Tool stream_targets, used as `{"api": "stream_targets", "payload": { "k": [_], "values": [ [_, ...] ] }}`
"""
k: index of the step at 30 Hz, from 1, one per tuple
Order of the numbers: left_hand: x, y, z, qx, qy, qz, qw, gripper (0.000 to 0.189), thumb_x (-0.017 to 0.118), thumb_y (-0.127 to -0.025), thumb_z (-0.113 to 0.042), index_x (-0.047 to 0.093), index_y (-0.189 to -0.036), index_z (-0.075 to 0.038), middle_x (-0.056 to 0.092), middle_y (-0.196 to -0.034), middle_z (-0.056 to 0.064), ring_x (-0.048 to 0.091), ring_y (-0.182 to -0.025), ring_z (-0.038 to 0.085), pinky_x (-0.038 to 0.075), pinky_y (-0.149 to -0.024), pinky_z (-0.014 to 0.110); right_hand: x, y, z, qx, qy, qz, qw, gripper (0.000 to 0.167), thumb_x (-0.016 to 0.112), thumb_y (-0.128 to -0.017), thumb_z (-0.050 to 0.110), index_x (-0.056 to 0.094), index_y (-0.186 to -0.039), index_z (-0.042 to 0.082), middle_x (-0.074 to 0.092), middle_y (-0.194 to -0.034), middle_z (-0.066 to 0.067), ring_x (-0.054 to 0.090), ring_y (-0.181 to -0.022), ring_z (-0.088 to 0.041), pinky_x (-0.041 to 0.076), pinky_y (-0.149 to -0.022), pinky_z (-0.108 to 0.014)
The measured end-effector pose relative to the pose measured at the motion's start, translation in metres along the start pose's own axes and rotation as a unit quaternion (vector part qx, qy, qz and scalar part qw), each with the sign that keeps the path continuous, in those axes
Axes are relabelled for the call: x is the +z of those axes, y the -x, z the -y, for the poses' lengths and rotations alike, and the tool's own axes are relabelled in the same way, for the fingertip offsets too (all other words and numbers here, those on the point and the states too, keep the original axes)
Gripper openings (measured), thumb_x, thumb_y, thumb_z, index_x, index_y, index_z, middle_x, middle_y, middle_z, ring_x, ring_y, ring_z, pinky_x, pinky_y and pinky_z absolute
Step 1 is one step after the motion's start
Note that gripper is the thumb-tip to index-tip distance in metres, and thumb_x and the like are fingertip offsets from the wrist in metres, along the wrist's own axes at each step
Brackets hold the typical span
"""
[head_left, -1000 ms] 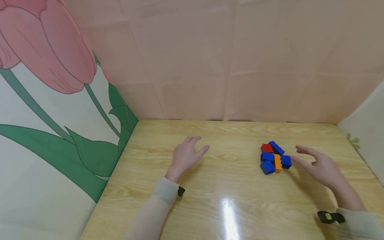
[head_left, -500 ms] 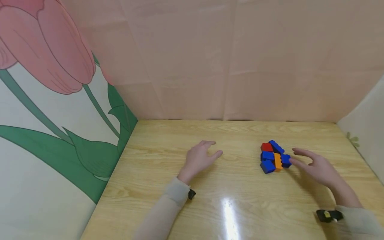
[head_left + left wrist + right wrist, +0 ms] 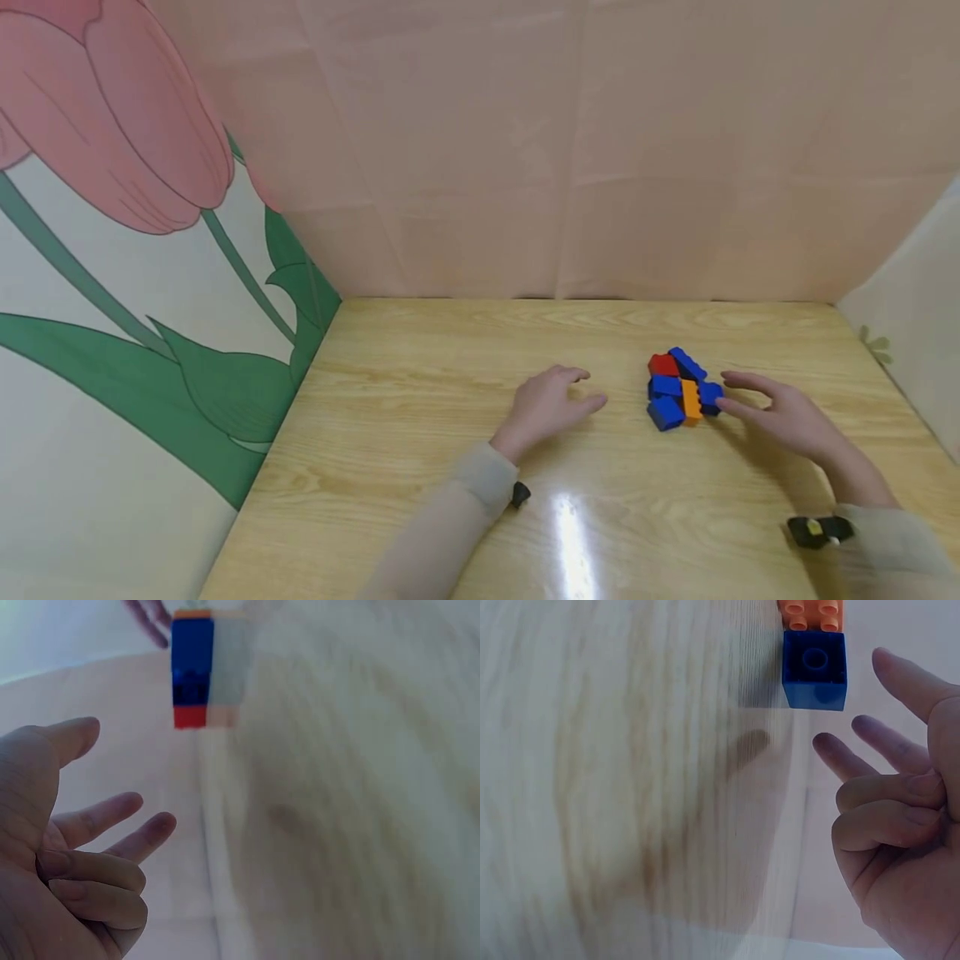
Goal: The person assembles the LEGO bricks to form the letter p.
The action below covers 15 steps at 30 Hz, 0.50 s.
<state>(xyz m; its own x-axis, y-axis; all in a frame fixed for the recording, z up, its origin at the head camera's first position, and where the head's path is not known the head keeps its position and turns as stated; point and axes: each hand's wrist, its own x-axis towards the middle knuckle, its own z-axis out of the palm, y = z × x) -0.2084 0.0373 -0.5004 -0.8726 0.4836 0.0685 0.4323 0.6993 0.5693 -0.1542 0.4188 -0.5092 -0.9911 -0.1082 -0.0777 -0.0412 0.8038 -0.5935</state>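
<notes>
A cluster of toy building bricks lies on the table: a red brick [image 3: 662, 365], an orange brick [image 3: 691, 402] and several blue ones, among them a front blue brick [image 3: 665, 412] and a slanted long blue brick [image 3: 687, 364]. My right hand [image 3: 787, 423] is at the cluster's right side, thumb and index finger spread near the rightmost blue brick [image 3: 710, 397]. In the right wrist view that blue brick [image 3: 815, 671] has its hollow underside showing, and the fingers stand apart from it. My left hand [image 3: 547, 410] hovers left of the bricks, holding nothing; its last two fingers are curled [image 3: 97, 881].
The wood-grain table [image 3: 420, 358] ends at a pink cloth backdrop [image 3: 570, 167]. A tulip-print panel [image 3: 150, 275] stands along the left side, and a pale panel [image 3: 915, 308] on the right. Light glares on the table's front [image 3: 572, 542].
My left hand has moved right across the table toward the bricks. The right hand has shifted slightly left, closer to the rightmost blue brick. The bricks keep their arrangement.
</notes>
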Motion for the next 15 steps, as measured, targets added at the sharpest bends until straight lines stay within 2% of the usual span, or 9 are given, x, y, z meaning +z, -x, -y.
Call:
{"api": "stream_targets", "payload": {
  "k": [8,15],
  "values": [
    [0.022,-0.013,-0.020,0.012,-0.016,0.037,0.9991,0.059,0.058,-0.097,-0.068,0.066,-0.141,-0.028,0.066,-0.132,-0.013,0.062,-0.119,0.007,0.051,-0.096,0.031,0.000,-0.004,0.001,0.003,-0.006,0.016,0.9998,0.072,0.063,-0.103,0.049,0.046,-0.153,0.000,0.045,-0.151,-0.034,0.040,-0.133,-0.060,0.043,-0.092,-0.074],
    [0.037,-0.025,-0.038,0.016,-0.012,0.054,0.9983,0.057,0.062,-0.096,-0.066,0.068,-0.138,-0.029,0.067,-0.127,-0.017,0.063,-0.113,0.003,0.052,-0.091,0.026,0.001,-0.004,0.004,0.016,-0.002,0.031,0.9994,0.074,0.063,-0.102,0.052,0.047,-0.152,-0.001,0.043,-0.151,-0.036,0.044,-0.129,-0.062,0.043,-0.091,-0.074]
  ]
}}
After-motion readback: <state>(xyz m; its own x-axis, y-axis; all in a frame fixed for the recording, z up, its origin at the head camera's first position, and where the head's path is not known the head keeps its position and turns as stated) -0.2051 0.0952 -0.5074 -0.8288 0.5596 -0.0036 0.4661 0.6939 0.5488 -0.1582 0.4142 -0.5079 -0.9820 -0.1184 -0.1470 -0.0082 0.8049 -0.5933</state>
